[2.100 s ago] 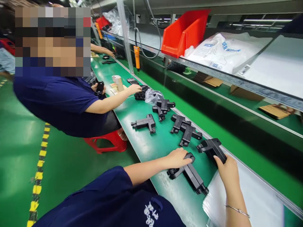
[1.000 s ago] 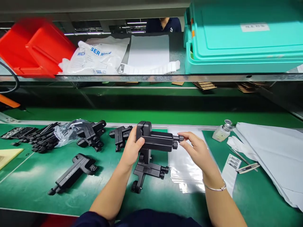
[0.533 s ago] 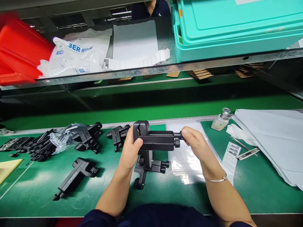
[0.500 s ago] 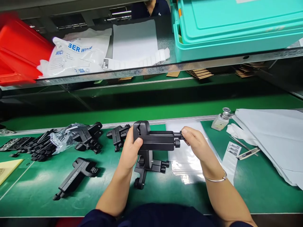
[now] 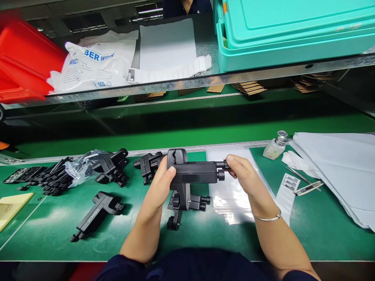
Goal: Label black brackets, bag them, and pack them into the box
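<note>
My left hand [image 5: 159,183] is closed round the left end of a black bracket [image 5: 195,173], its thumb on the body. My right hand [image 5: 240,171] pinches the thin rod at the bracket's right end. The bracket is held level above the green table. Just below it, another black assembly [image 5: 175,214] with knobs is partly hidden by the held one; whether the two are joined I cannot tell. A separate black bracket [image 5: 96,214] lies to the left of my left hand.
More black brackets [image 5: 111,166], black parts [image 5: 58,175] and a clear bag [image 5: 83,167] lie left. Right are clear plastic sleeves [image 5: 228,195], a small bottle [image 5: 274,147], tweezers [image 5: 309,188] and white sheets [image 5: 336,168]. A shelf above holds a turquoise bin [image 5: 272,58]; a person stands behind.
The view has shifted slightly, so the table items appear a little higher and further right. Both hands keep their hold on the bracket, in nearly the same pose.
</note>
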Available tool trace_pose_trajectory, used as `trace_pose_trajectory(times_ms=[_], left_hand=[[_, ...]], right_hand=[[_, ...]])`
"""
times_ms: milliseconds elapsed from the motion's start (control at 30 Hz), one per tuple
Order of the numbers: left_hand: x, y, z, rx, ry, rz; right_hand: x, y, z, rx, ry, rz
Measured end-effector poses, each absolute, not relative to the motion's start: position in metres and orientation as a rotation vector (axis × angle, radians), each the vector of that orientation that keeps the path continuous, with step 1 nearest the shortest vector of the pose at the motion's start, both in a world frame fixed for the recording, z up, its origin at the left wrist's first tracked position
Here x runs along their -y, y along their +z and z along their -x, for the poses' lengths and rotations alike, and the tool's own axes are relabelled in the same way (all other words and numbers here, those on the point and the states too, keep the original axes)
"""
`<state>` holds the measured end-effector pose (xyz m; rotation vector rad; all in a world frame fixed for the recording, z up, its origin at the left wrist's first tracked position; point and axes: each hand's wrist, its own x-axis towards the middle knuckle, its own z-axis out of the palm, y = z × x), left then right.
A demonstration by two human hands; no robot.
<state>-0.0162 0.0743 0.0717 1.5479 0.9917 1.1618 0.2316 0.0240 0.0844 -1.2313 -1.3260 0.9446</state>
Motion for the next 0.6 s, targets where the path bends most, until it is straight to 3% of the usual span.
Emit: trace_pose_trajectory(times_ms=[233, 600], left_hand=[[-0.068, 0.081, 0.014, -0.929, 1.175, -1.491], [-0.06, 0.082, 0.015, -0.91, 1.543, -1.617]], right_hand=[[-0.023, 0.085, -0.231, 1.317, 1.003, 1.208], [-0.014, 0.096, -0.233, 1.434, 0.98, 1.203]])
